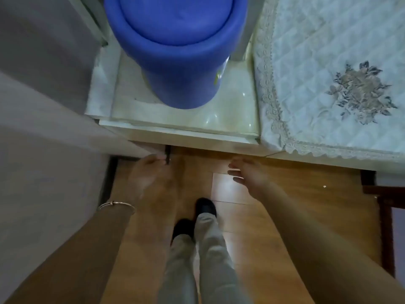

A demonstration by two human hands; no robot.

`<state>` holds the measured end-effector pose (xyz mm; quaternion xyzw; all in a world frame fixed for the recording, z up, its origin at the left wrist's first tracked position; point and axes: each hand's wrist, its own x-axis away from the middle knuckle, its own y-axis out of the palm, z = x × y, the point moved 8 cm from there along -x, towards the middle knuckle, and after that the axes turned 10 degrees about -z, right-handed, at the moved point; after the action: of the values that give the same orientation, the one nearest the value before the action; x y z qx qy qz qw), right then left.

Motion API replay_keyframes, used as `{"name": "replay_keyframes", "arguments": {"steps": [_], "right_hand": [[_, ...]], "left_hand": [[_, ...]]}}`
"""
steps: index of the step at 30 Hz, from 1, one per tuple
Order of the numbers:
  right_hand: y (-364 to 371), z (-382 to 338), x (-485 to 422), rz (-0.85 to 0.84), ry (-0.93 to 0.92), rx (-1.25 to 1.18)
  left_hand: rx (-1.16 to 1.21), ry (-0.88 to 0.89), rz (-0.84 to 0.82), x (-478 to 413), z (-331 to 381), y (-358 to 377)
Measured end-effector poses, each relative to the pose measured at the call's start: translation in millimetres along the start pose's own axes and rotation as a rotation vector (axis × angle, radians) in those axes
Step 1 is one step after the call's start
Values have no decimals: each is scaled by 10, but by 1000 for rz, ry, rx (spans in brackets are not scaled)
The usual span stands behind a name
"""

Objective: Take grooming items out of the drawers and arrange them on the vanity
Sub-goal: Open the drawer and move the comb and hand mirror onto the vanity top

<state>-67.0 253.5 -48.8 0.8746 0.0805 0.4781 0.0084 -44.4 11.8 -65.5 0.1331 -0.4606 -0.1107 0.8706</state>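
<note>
Blue bin crowds cabinet top, quilted cloth beside. Left hand (blurred) and right hand spread, empty.

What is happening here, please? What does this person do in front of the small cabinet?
A person stands before a pale cabinet that carries a blue bin, next to a quilted bed cover. Both hands reach toward the cabinet's front edge. The left hand is at the edge, but blur hides whether it grips anything. The right hand is open and holds nothing. No grooming item is in view.
</note>
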Motion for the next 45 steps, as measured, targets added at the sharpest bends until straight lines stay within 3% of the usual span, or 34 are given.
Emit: {"name": "replay_keyframes", "arguments": {"steps": [1, 4, 5, 8, 14, 18, 21, 25, 28, 30, 32, 45], "right_hand": [[-13, 27, -63, 7, -3, -65], [-79, 149, -259, 24, -4, -253], [-54, 171, -287, 4, -16, -302], [24, 195, -307, -22, -52, -429], [91, 303, -127, 52, -58, -412], [158, 540, 187, 88, -38, -285], [217, 575, 592, 168, -82, 5], [292, 7, 1285, 319, -463, 424], [297, -458, 1505, 436, -653, 665], [328, -599, 1409, 445, -646, 870], [319, -567, 1288, 443, -564, 991], [399, 301, 1793, 458, -458, 924]], "left_hand": [[40, 50, -104, -72, 68, 79], [132, 66, 268, -264, 81, -350], [176, 91, 293, -274, 87, -380], [215, 111, 260, -254, 74, -380], [35, 96, 195, -43, 53, -289], [15, 78, 192, 342, -190, -256], [-271, 156, 312, 801, -183, -315], [-593, 519, 436, 1477, 341, -62], [-943, 666, 487, 1621, 754, 114], [-1132, 574, 420, 1437, 832, 160], [-1155, 476, 388, 1310, 800, 149], [-1056, 445, 457, 1941, 14, 231]]}}
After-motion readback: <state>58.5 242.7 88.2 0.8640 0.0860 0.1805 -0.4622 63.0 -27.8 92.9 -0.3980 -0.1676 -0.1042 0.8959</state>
